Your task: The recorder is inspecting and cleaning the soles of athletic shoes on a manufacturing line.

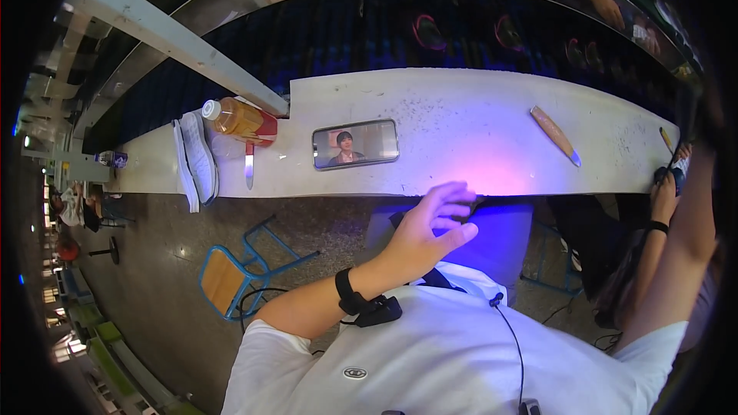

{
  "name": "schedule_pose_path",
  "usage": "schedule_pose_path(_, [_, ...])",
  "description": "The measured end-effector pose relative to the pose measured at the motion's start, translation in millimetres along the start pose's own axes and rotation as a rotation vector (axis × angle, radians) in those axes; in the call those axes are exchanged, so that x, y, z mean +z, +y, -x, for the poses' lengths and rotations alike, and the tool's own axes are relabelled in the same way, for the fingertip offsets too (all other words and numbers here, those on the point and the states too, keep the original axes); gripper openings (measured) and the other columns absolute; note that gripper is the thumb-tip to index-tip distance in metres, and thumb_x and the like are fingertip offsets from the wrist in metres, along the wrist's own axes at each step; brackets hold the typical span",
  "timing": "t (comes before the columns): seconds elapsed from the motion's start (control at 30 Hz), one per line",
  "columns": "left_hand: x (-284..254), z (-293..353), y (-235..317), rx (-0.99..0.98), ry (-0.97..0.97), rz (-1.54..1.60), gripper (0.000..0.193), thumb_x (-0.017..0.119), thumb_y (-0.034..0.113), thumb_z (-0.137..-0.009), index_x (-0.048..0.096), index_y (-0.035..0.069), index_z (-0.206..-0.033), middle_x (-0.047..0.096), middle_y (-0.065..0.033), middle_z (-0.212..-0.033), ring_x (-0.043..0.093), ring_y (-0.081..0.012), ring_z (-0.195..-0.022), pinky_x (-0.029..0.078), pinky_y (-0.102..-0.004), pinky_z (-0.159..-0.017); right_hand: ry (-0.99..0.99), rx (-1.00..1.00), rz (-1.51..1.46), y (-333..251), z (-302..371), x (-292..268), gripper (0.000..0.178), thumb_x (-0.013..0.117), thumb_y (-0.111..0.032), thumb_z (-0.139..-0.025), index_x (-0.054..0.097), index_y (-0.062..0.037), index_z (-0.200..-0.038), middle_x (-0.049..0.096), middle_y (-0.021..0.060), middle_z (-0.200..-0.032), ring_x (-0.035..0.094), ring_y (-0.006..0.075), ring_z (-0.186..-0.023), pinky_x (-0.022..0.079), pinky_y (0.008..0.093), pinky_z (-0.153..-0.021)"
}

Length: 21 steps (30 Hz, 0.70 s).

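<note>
Now, left hand: I see it open, fingers spread, holding nothing.
Right hand: far right; grip I cannot tell.
Phone: on the bench just beyond my left hand.
Knife: between both hands.

Left hand open, fingers spread, forearm bent across chest; right arm raised, hand out of view

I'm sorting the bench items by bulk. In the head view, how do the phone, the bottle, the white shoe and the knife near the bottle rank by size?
1. White shoe
2. Phone
3. Bottle, close to the phone, so that order is unsure
4. Knife
</note>
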<state>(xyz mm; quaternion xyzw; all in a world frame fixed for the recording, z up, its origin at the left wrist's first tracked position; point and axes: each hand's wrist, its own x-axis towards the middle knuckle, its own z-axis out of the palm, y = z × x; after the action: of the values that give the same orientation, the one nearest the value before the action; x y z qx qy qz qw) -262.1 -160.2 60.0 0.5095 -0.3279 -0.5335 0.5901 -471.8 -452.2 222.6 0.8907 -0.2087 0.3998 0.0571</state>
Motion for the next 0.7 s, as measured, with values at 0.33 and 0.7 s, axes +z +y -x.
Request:
schedule_pose_path(0.33, [-31,-36,35,-0.033,0.112,-0.155,0.028,0.055,0.025,-0.119,0.063,0.003,-0.103,0.063,-0.0043,-0.069,0.061,-0.0123,-0.061,0.054,-0.029,-0.064,-0.056,-0.24,-0.259,-17,-134,81,0.039,0.066,-0.036,-0.1,0.074,-0.0037,-0.12,0.076,0.0234,-0.115,0.074,0.0427,-0.109,0.058,0.0511,-0.098])
schedule_pose_path(0.7, [-146,-377,23,-0.302,0.931,-0.669,0.104,0.099,0.051,-0.074,0.058,-0.013,-0.145,0.073,-0.0238,-0.135,0.073,-0.0366,-0.125,0.057,-0.042,-0.107,-0.417,-0.161,-0.03,-35,-250,198,0.044,0.066,-0.034,-0.105,0.069,-0.009,-0.141,0.073,0.0146,-0.136,0.076,0.035,-0.111,0.06,0.0485,-0.095])
